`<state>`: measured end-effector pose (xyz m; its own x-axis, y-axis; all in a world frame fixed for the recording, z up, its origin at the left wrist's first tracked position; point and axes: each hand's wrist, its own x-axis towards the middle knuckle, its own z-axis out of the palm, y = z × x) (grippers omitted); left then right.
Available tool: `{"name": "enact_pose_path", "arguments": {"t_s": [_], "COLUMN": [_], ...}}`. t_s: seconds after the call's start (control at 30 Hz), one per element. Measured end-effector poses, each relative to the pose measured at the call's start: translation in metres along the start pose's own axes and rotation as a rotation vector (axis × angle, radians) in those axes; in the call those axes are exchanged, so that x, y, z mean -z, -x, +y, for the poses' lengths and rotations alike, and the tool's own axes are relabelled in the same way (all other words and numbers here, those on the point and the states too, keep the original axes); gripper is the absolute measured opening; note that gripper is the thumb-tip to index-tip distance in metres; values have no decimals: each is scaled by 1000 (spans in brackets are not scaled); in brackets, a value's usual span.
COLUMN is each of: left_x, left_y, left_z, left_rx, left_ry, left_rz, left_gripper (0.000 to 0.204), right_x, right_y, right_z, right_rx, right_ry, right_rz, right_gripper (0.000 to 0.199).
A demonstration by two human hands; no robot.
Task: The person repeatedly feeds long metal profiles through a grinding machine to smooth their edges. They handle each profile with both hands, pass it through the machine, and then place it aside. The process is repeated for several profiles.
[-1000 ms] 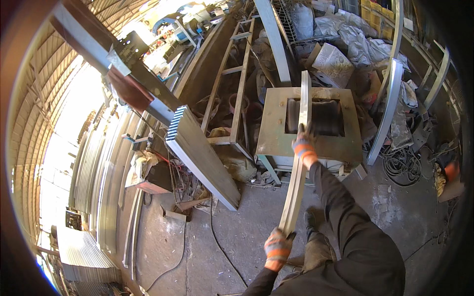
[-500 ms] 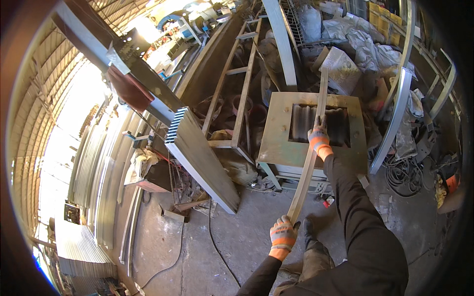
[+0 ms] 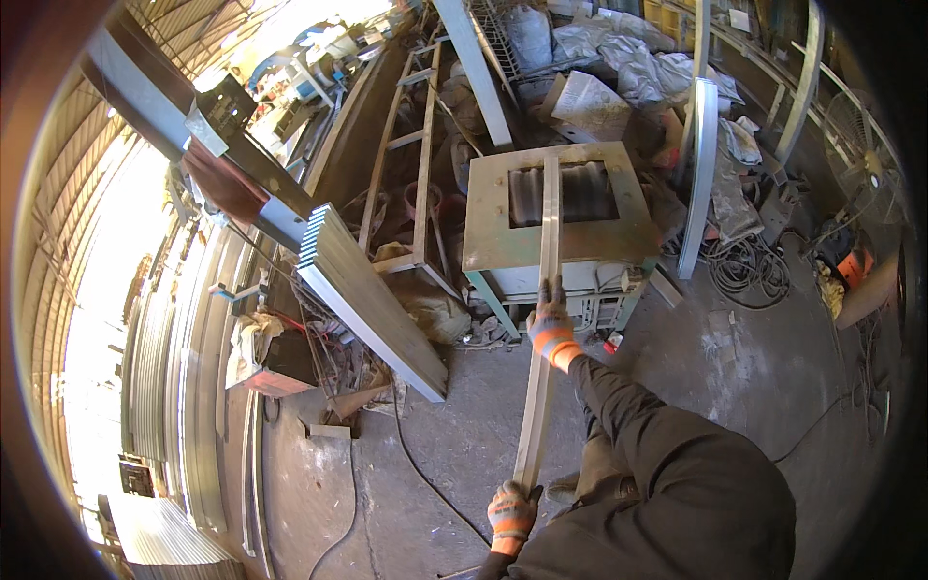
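A long, straight metal bar (image 3: 537, 411) runs from my body across the top of a worn, green-beige machine (image 3: 493, 242). Its far end lies over the machine's rectangular opening, where a dark, ridged surface (image 3: 590, 193) shows. My left hand (image 3: 512, 512), in a grey and orange glove, is closed around the bar's near end. Farther along, just in front of the machine's near edge, my right hand (image 3: 553, 331) in a matching glove grips the bar from above, its fingers wrapped over it.
Left of the machine, a stack of metal profiles (image 3: 372, 300) leans at a slant beside a ladder-like frame (image 3: 422, 193). An upright pale profile (image 3: 700, 179) and coiled cables (image 3: 749, 274) are on the right. A black cable (image 3: 425, 474) crosses the concrete floor.
The bar has come back toward me, and its far end no longer reaches past the machine. My right hand has moved from above the machine to its near side. The view has shifted right.
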<state>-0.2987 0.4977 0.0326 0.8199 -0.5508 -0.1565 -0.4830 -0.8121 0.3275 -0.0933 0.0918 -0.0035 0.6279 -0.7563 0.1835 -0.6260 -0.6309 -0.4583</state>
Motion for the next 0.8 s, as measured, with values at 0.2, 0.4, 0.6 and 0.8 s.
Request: {"name": "enact_pose_path", "arguments": {"t_s": [0.2, 0.4, 0.6, 0.8], "left_x": [16, -4, -75, -123], "left_y": [51, -49, -301, -437], "left_z": [-42, -14, 32, 132], "left_rx": [226, 195, 208, 318], "left_ry": [156, 874, 1377, 2082], "left_rz": [-84, -180, -651, -1072], "left_gripper": [68, 80, 65, 72], "right_x": [28, 25, -11, -58], "right_y": [64, -54, -295, -460], "right_z": [-33, 11, 96, 95], "right_rx": [-9, 206, 388, 94], "right_ry": [42, -56, -336, 189], "right_rz": [-221, -121, 96, 39], "right_gripper": [103, 102, 73, 69]}}
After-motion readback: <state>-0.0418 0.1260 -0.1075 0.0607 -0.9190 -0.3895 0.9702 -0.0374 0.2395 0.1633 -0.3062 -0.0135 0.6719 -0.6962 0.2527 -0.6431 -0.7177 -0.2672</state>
